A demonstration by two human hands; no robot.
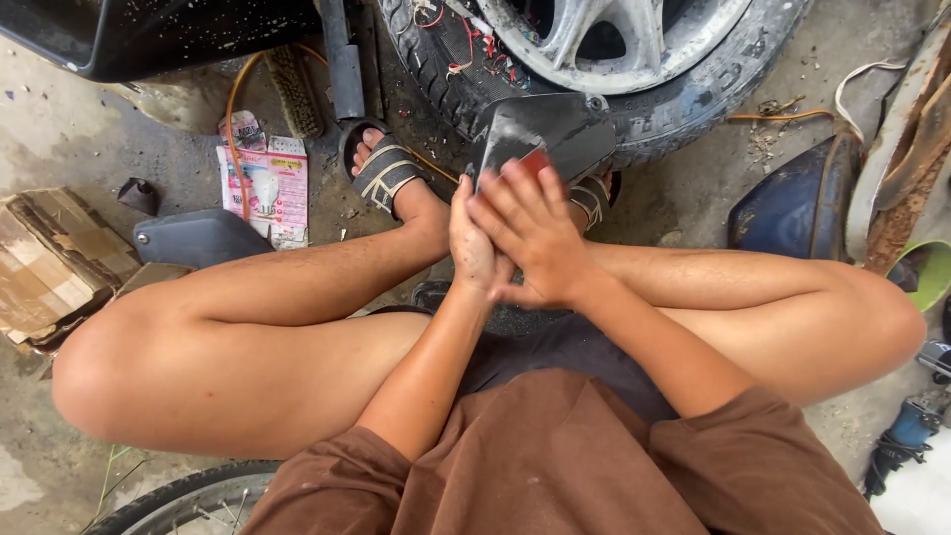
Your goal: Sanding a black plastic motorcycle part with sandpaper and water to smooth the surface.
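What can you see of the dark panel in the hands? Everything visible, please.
The dark panel is a flat, roughly shield-shaped piece, black and dusty grey, looking like plastic, with scuffed streaks. It stands tilted in front of the tyre. The left hand steadies its lower edge; the right hand presses a small red piece against its face.

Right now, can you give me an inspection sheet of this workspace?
Surface: dusty concrete floor.
Job's things: dark panel held upright near the tyre; small red piece pressed against it.
Clutter: crushed cardboard box, printed packet, brush, grey cover, blue part.
Grippers: left hand steadies the panel; right hand, fingers spread over the red piece.
Cables: orange hose; red wires at the wheel.
Surroundings: bicycle wheel; sandalled foot.
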